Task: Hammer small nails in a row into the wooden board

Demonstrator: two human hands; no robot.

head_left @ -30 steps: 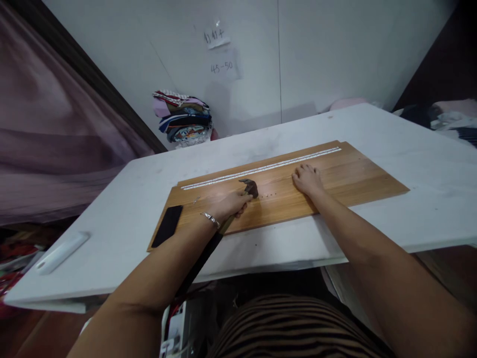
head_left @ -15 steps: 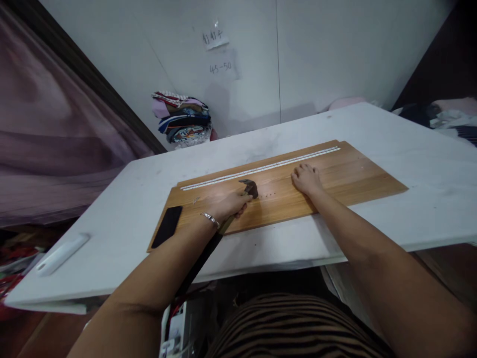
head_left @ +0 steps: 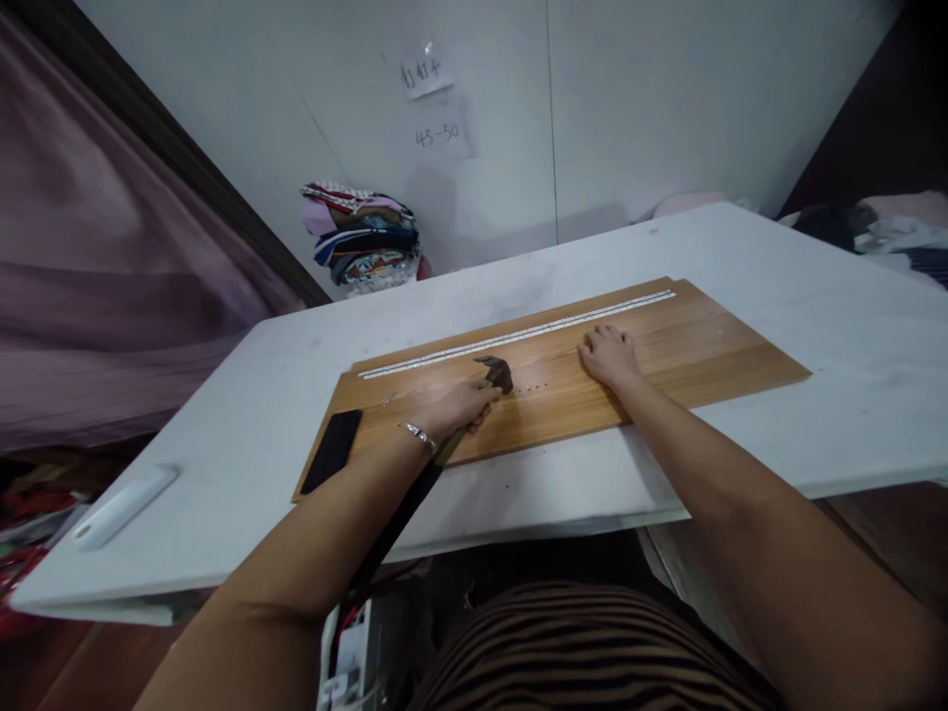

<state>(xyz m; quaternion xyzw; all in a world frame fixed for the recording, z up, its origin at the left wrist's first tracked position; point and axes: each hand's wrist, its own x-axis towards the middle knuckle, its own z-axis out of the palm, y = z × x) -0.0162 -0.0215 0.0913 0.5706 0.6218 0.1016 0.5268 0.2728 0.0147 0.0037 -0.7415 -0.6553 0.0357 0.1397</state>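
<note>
A long wooden board (head_left: 703, 346) lies on a white table (head_left: 244, 395). My left hand (head_left: 455, 407) is closed round a hammer (head_left: 495, 372) close to its dark head, which rests on the board; the handle runs back under my forearm. A short row of small nails (head_left: 531, 388) stands in the board just right of the hammer head. My right hand (head_left: 608, 355) lies flat on the board with fingers spread, holding nothing. A pale strip (head_left: 518, 334) runs along the board's far edge.
A black phone (head_left: 332, 449) lies on the board's left end. A white oblong object (head_left: 122, 504) rests at the table's left front. A pile of folded clothes (head_left: 362, 235) stands against the wall behind the table, with paper notes (head_left: 436, 104) above it.
</note>
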